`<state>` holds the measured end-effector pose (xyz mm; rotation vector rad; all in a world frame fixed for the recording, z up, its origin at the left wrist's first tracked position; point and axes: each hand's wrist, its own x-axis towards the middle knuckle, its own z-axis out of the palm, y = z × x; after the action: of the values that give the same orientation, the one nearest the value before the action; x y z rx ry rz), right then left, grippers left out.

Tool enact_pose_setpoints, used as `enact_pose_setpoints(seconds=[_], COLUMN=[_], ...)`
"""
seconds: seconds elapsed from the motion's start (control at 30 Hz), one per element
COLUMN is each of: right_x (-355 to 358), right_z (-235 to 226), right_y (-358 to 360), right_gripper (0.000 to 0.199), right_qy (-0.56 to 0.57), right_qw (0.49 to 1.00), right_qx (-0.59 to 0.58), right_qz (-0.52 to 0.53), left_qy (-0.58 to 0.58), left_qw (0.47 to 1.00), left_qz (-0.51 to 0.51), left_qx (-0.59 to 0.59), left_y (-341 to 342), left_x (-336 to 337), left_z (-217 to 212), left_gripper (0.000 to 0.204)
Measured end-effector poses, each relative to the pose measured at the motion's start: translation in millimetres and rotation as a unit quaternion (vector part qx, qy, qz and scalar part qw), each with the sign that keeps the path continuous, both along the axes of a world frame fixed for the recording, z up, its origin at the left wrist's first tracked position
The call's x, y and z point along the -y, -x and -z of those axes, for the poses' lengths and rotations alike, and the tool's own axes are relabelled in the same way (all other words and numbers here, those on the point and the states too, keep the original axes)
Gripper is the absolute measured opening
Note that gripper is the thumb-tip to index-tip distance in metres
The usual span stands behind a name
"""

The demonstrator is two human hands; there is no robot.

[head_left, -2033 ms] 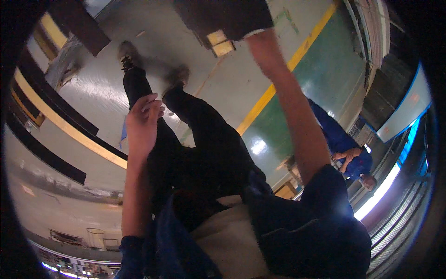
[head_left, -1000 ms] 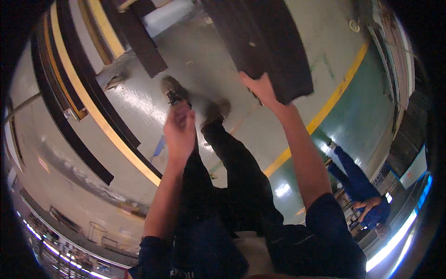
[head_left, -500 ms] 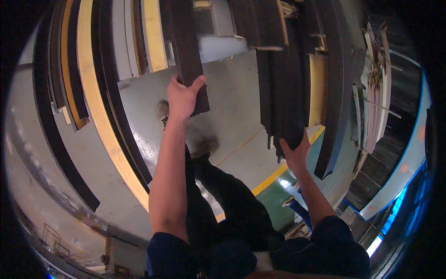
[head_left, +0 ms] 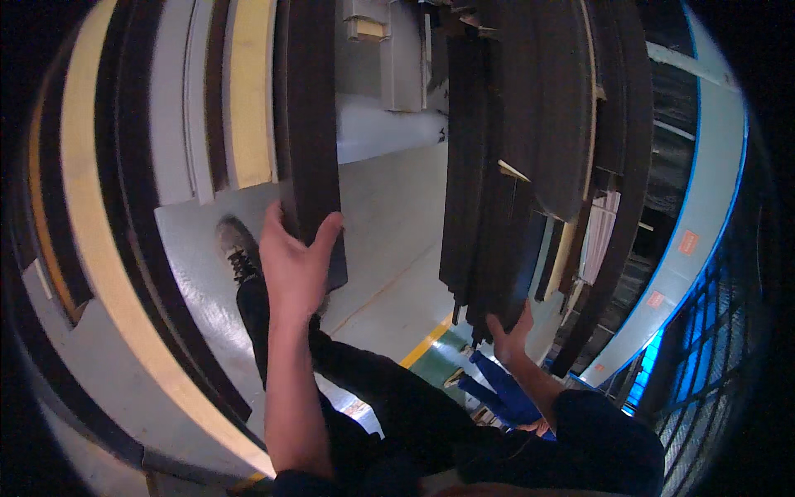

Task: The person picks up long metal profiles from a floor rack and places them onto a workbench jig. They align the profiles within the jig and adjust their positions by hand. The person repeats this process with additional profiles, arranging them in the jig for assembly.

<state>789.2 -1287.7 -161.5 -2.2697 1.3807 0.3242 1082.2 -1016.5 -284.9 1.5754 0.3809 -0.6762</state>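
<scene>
My left hand [head_left: 296, 258] is closed around the near end of a long dark brown board [head_left: 310, 124], thumb on one side and fingers on the other. The board runs away from me toward the top of the picture. At the right, my right hand [head_left: 511, 335] grips the near end of a bundle of long dark strips [head_left: 489, 240], whose ends are uneven. A gap of floor separates the board from the bundle. The far ends of both are out of the picture.
Pale yellow boards [head_left: 251, 91] and grey strips [head_left: 175, 108] lie lengthwise on the left. A light blue-edged panel [head_left: 689, 240] and metal mesh [head_left: 716, 381] are at the right. Beyond my right arm, a person in blue trousers [head_left: 497, 389] stands near a yellow floor line [head_left: 426, 344].
Both hands, still gripping the board and the strips, now appear lower in the picture. The view has shifted, and one of my shoes shows more plainly. More of the other person is visible.
</scene>
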Motion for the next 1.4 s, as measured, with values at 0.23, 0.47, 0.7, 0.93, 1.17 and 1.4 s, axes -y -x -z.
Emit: enact_pose_setpoints(seconds=[0.23, 0.47, 0.7, 0.93, 1.17, 1.4], right_x=[3, 1, -2, -2, 2, -1], right_z=[2, 1, 7, 8, 21, 23], right_y=[17, 18, 8, 7, -1, -8], right_gripper=[0.114, 0.115, 0.106, 0.116, 0.109, 0.096], right_qy=[0.029, 0.047, 0.034, 0.015, 0.046, 0.127], right_qw=[0.998, 0.997, 0.982, 0.975, 0.922, 0.920], right_qx=[0.047, 0.044, 0.166, 0.195, 0.293, 0.267], right_qz=[0.000, -0.043, -0.080, -0.101, -0.248, -0.258], left_qy=[-0.038, 0.098, 0.282, 0.291, 0.363, 0.404], left_qw=[0.996, 0.994, 0.954, 0.951, 0.924, 0.902], left_qz=[0.020, -0.041, -0.101, -0.072, -0.072, -0.013], left_qx=[0.082, 0.039, -0.001, 0.072, 0.098, 0.148], left_y=[6, 6, -15, -9, -5, -7], left_x=[5, 9, 18, 13, 13, 12], left_z=[10, 23, 39, 50, 59, 69], left_gripper=[0.058, 0.053, 0.058, 0.054, 0.053, 0.053])
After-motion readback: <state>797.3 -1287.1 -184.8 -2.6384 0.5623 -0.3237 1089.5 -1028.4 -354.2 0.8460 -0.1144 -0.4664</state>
